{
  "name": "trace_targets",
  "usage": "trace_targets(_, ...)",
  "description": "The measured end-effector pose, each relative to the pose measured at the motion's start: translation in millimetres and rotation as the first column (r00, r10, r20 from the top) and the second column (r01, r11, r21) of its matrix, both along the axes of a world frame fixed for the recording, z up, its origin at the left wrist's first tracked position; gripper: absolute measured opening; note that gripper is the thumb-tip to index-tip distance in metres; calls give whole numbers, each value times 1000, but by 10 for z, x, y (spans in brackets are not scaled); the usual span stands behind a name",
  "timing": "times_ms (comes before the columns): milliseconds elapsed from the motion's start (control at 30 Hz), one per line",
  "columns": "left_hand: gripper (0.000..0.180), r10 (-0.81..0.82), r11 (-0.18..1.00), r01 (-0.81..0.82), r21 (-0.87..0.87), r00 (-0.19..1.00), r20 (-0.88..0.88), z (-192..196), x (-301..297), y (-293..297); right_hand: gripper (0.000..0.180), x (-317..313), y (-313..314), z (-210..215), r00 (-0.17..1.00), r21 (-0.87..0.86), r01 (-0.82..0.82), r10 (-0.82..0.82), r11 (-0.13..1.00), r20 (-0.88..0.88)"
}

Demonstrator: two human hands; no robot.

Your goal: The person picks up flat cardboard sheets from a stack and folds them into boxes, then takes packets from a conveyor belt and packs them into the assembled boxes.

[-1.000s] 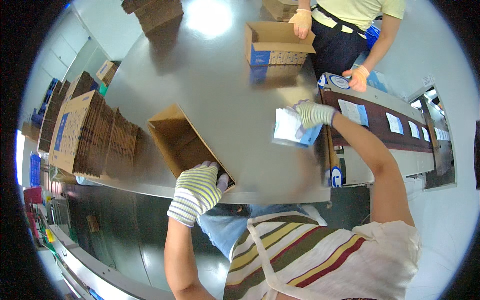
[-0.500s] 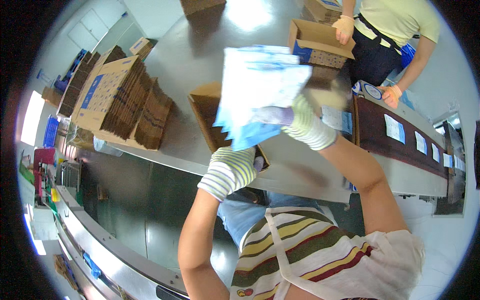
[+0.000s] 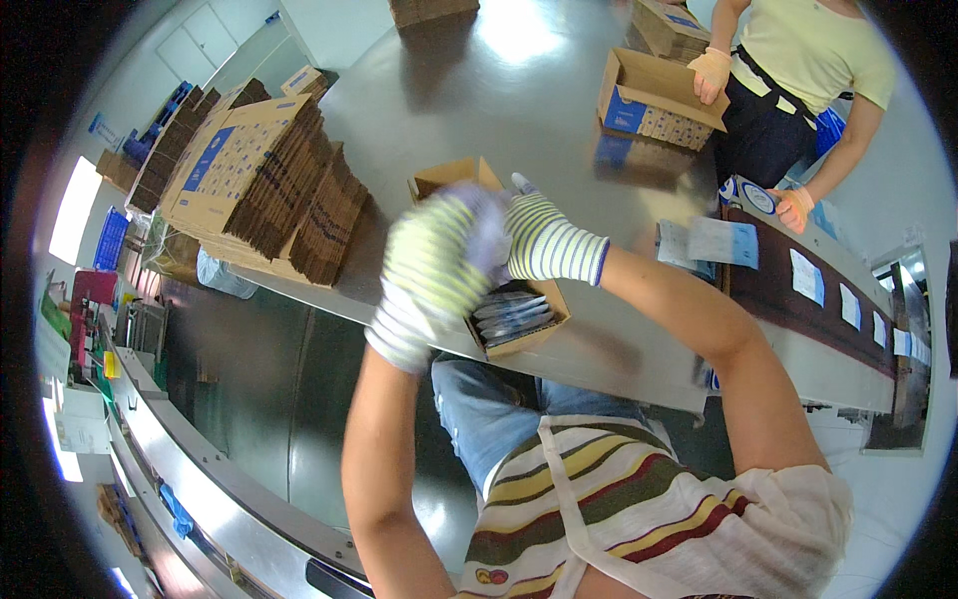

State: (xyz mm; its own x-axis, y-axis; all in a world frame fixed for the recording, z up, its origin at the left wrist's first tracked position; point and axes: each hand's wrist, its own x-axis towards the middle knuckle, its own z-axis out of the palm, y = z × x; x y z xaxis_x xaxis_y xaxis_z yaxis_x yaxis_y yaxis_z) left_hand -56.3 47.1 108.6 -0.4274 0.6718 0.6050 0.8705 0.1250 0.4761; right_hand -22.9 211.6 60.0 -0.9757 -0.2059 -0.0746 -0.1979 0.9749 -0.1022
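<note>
Both my hands wear striped knit gloves and are over an open cardboard carton (image 3: 544,339) at the near edge of the metal table. Blue-and-white flat packets (image 3: 512,315) stand packed in the carton's near end. My left hand (image 3: 434,262) is above its left side, smeared by motion, so its fingers cannot be read. Close beside it, my right hand (image 3: 561,238) has one finger stuck out, apart from the others. The left hand partly covers its remaining fingers, and nothing shows in its grasp. Both hands hide the carton's middle.
Flattened cartons (image 3: 249,190) are stacked at the left. On the right, a dark conveyor belt (image 3: 763,290) carries packets, with several more packets (image 3: 723,243) at its end. Across the table, a co-worker's gloved hand (image 3: 710,76) touches another open carton (image 3: 654,105).
The packet stack my right hand held has left it, and packets now show in the carton. My left hand has risen from the carton's near edge. Another packet has reached the belt's end.
</note>
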Motion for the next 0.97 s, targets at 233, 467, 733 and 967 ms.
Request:
trace_targets(233,24,206,653,-297,-697,955,-214,-457,-591,294,83,422,-84,416,862,-312,-68,-102,948,-497)
trace_targets(467,33,9,427,8,-904,1000,13,-712,-749,496,42,1182,-493,-51,845,-303,-480,341,823,-412)
trace_targets(733,42,120,249,-22,-968,993,8,-103,96,356,18,1210,-547,-502,861,-391,-366,148,844,-486)
trace_targets(967,65,173,383,-208,-900,973,-151,-549,191,81,40,1246,-176,-166,732,-412,-495,112,765,-672)
